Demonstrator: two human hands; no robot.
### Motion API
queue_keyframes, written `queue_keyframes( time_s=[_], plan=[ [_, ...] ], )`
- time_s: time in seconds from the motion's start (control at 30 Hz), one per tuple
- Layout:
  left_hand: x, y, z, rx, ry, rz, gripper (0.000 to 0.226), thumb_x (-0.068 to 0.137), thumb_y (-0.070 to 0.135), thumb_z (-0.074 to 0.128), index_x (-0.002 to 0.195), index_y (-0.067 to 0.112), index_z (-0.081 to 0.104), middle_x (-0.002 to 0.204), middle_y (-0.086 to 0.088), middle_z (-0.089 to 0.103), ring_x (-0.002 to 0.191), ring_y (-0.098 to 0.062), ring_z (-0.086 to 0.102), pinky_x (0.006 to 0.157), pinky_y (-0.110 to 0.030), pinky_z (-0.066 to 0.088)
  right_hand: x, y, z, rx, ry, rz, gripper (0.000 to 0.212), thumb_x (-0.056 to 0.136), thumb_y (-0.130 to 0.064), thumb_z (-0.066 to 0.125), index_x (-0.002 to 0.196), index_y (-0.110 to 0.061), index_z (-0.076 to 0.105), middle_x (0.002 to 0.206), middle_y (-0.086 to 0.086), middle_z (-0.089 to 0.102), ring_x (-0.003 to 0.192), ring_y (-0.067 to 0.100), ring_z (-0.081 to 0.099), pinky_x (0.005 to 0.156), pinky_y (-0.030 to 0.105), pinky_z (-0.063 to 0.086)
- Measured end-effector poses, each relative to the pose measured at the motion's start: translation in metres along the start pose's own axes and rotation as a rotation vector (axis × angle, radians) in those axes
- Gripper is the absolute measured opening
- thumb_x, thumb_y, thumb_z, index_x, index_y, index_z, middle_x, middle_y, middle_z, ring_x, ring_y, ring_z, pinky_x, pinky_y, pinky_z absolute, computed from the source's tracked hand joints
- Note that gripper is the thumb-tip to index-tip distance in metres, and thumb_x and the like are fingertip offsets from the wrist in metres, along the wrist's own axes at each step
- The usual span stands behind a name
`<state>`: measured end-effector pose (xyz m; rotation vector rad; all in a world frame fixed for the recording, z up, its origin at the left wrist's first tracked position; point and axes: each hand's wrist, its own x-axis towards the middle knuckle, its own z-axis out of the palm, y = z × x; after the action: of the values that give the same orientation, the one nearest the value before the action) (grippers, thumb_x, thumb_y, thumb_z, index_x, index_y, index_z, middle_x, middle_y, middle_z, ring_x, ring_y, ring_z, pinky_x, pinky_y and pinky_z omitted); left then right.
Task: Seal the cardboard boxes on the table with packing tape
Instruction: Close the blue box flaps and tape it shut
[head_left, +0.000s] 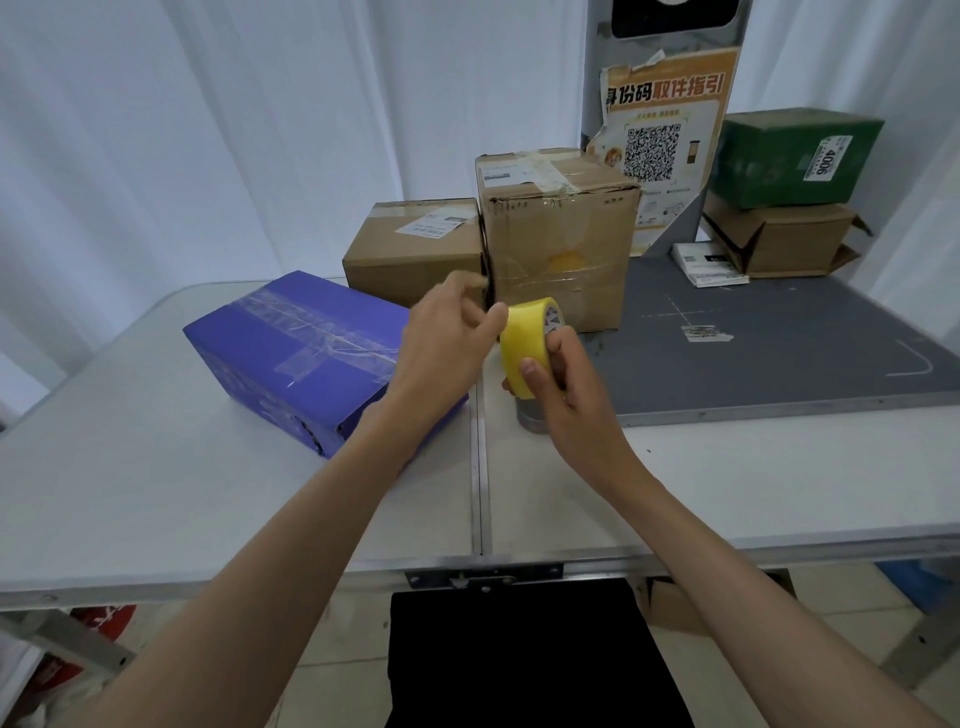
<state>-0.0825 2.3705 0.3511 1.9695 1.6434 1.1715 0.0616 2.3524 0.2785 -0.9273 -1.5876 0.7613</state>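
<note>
Tape roll (524, 345), glossy translucent yellow

Yellow tape roll (524, 343) held on edge before taped upright brown box (558, 239).

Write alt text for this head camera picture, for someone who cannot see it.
A person's right hand grips a yellow roll of packing tape above a white folding table while the left hand picks at the roll's edge. A purple box lies at left; two brown cardboard boxes stand behind.
</note>
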Motion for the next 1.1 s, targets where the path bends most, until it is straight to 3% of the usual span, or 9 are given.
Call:
queue_keyframes(
  time_s=[0.07,0.13,0.27,0.4,0.57,0.77,0.97,1.1],
  plan=[
    [0.002,-0.004,-0.005,0.027,0.010,0.208,0.028,0.095,0.020,0.067,0.122,0.017,0.070,0.099,-0.002,0.065,0.092,-0.015,0.062,0.084,-0.032,0.054,0.000,0.000,-0.001,0.001,0.015,0.013,0.021,0.105,-0.015,0.049,0.109,0.004,0.043,0.100,0.027,0.056,0.086,0.051,0.061,0.072,0.065,0.051],
    [0.003,-0.004,-0.007,0.127,-0.036,0.298,0.023,0.092,0.018,0.070,0.114,0.016,0.076,0.103,-0.002,0.067,0.092,-0.014,0.062,0.085,-0.032,0.053,0.001,-0.002,-0.001,-0.011,0.024,0.023,0.021,0.105,-0.016,0.049,0.110,0.004,0.044,0.100,0.026,0.057,0.086,0.049,0.063,0.073,0.064,0.053],
    [0.007,-0.005,-0.009,0.214,-0.011,0.343,0.018,0.089,0.020,0.075,0.104,0.013,0.079,0.100,-0.001,0.072,0.088,-0.009,0.062,0.083,-0.025,0.053,0.001,-0.004,0.001,-0.030,0.023,0.055,0.023,0.105,-0.018,0.050,0.114,0.002,0.046,0.107,0.023,0.059,0.092,0.043,0.066,0.078,0.061,0.055],
    [0.011,-0.006,-0.012,0.187,-0.028,0.307,0.012,0.088,0.021,0.077,0.097,0.014,0.079,0.093,0.002,0.073,0.085,-0.009,0.066,0.081,-0.028,0.056,0.000,-0.005,0.001,-0.056,0.017,0.061,0.022,0.105,-0.017,0.051,0.113,0.002,0.046,0.106,0.023,0.059,0.092,0.043,0.066,0.077,0.060,0.055],
    [0.021,-0.002,-0.023,0.336,-0.164,0.363,0.007,0.091,0.020,0.073,0.093,0.015,0.077,0.089,0.004,0.070,0.081,-0.008,0.062,0.078,-0.029,0.055,-0.001,-0.005,0.001,-0.094,-0.005,0.041,0.020,0.105,-0.017,0.051,0.111,0.001,0.045,0.104,0.024,0.058,0.089,0.043,0.066,0.075,0.051,0.059],
    [0.030,0.002,-0.034,0.419,-0.305,0.461,0.005,0.090,0.017,0.070,0.086,0.013,0.068,0.084,0.004,0.064,0.076,-0.011,0.059,0.071,-0.029,0.052,0.002,-0.004,0.002,-0.096,-0.020,0.043,0.017,0.105,-0.019,0.050,0.109,-0.003,0.046,0.101,0.026,0.056,0.089,0.045,0.065,0.073,0.058,0.054],
    [0.037,0.000,-0.033,0.441,-0.399,0.454,0.009,0.085,0.012,0.069,0.082,0.011,0.060,0.080,0.002,0.057,0.069,-0.013,0.050,0.062,-0.020,0.040,0.003,-0.004,0.005,-0.057,-0.034,0.010,0.015,0.105,-0.015,0.050,0.109,-0.001,0.044,0.103,0.025,0.055,0.089,0.037,0.067,0.073,0.037,0.061],
    [0.042,-0.002,-0.032,0.422,-0.449,0.425,0.013,0.085,0.013,0.070,0.082,0.011,0.057,0.081,0.000,0.057,0.068,-0.012,0.046,0.061,-0.024,0.040,0.004,-0.003,0.003,-0.055,-0.042,-0.002,0.016,0.105,-0.014,0.050,0.110,0.001,0.044,0.103,0.026,0.055,0.089,0.041,0.066,0.070,0.024,0.057]
  ],
)
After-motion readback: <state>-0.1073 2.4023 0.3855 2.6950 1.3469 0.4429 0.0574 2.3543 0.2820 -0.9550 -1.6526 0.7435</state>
